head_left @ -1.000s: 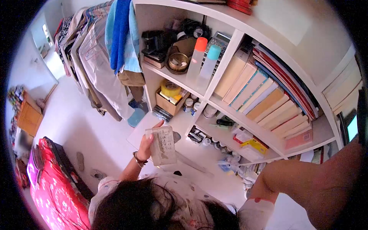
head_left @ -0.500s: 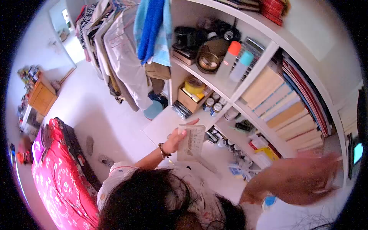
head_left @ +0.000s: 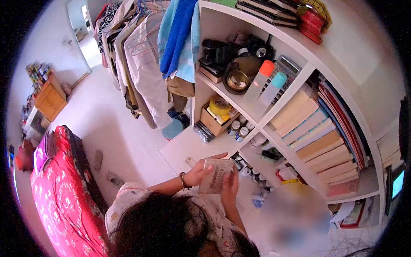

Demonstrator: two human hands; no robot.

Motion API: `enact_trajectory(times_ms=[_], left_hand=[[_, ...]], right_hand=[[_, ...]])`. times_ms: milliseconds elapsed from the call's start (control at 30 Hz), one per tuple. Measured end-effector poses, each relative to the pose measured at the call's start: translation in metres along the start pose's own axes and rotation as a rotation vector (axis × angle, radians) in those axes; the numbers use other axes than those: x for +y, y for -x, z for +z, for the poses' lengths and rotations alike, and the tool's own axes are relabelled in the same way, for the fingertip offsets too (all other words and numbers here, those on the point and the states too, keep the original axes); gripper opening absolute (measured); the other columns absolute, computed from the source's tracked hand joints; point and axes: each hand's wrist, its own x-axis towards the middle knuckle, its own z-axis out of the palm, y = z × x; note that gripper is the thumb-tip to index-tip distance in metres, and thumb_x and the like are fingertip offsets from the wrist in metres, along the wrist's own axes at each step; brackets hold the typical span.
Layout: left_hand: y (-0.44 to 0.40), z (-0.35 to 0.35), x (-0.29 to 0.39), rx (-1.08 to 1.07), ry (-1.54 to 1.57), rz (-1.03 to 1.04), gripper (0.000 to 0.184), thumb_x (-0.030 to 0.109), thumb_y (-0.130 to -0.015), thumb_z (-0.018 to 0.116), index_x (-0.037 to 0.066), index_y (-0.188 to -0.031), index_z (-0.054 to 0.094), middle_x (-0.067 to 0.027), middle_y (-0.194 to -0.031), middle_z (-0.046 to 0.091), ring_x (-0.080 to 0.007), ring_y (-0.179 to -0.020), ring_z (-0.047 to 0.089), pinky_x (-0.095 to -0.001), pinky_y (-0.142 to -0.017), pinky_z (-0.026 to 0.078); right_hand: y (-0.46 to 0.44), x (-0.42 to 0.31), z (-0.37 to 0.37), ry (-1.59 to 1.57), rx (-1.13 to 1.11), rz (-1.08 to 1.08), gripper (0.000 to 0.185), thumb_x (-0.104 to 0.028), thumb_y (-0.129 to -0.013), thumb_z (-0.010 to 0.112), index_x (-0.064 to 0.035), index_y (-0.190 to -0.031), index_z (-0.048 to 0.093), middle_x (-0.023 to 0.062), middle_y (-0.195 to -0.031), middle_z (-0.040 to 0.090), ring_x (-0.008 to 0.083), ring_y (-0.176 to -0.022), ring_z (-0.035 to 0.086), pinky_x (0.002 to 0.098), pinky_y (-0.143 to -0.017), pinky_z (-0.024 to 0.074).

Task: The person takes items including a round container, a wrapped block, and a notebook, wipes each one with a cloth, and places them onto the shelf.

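Observation:
My left hand [head_left: 198,172], with a dark beaded bracelet at the wrist, grips a small worn book [head_left: 217,170] by its left side. Pale brownish paper with lines of dark writing faces up, too small to read. On the book's right edge my right hand [head_left: 230,185] has its fingers closed around the side. Both hands are in front of the chest, over a patterned white shirt [head_left: 222,214]. Dark hair [head_left: 158,227] covers the bottom of the view.
Beyond the hands stands a white shelf unit [head_left: 274,124] with books [head_left: 329,158], spray bottles [head_left: 261,79] and small jars [head_left: 237,128]. Clothes [head_left: 141,64] hang at its left. A red floral bed [head_left: 68,197] lies at far left. A blurred patch hides the lower right.
My right hand has come in from the far right, where it was a blur, and now holds the book's right edge. The book has moved slightly down and looks more closed.

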Motion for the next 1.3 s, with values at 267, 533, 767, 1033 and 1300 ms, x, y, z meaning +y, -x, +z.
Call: enact_trajectory(times_ms=[267,533,767,1033,1300], left_hand=[[-0.009,-0.005,0.006,-0.018,0.176,-0.065,0.087,0.054,-0.079,0.057,-0.003,-0.136,0.025,-0.0145,-0.125,0.049,-0.0221,-0.112,0.049,-0.0366,-0.096,0.038],[-0.009,-0.017,0.014,0.051,0.019,-0.082,0.08,0.056,-0.083,0.05,-0.004,-0.133,0.032,-0.0144,-0.123,0.05,-0.0211,-0.109,0.051,-0.0359,-0.094,0.04],[-0.008,-0.013,0.001,0.069,0.017,-0.063,0.074,0.052,-0.085,0.049,-0.004,-0.131,0.034,-0.0136,-0.119,0.052,-0.0222,-0.108,0.053,-0.036,-0.093,0.042],[-0.005,-0.019,-0.01,0.245,-0.144,0.057,0.071,0.053,-0.085,0.048,-0.006,-0.125,0.041,-0.0142,-0.115,0.054,-0.0215,-0.104,0.055,-0.0358,-0.09,0.043],[-0.004,-0.023,-0.003,0.16,-0.15,0.06,0.07,0.051,-0.083,0.051,-0.008,-0.119,0.043,-0.0163,-0.111,0.056,-0.0231,-0.101,0.057,-0.0352,-0.086,0.046]], right_hand=[[-0.006,0.06,-0.026,-0.318,-0.013,0.431,0.045,-0.037,-0.092,0.047,-0.0023,-0.121,0.049,0.0069,-0.112,0.056,0.0147,-0.101,0.053,0.0278,-0.085,0.0435],[-0.009,0.026,-0.036,-0.274,0.229,0.007,0.024,-0.011,-0.081,0.067,0.0009,-0.1,0.061,0.0017,-0.092,0.06,0.0091,-0.085,0.054,0.0221,-0.076,0.0424],[-0.002,-0.003,-0.033,-0.19,0.388,-0.076,0.021,-0.01,-0.079,0.07,-0.0046,-0.087,0.052,0.0001,-0.089,0.056,0.0081,-0.078,0.049,0.0213,-0.071,0.0404],[-0.001,0.003,-0.009,0.053,0.068,-0.419,0.021,-0.008,-0.083,0.063,-0.0031,-0.099,0.049,0.0059,-0.084,0.058,0.0162,-0.081,0.055,0.0271,-0.078,0.0423],[-0.012,0.007,-0.01,0.101,0.2,-0.107,0.033,-0.01,-0.084,0.063,-0.0045,-0.112,0.046,0.0044,-0.081,0.059,0.0097,-0.076,0.056,0.0235,-0.065,0.0462]])
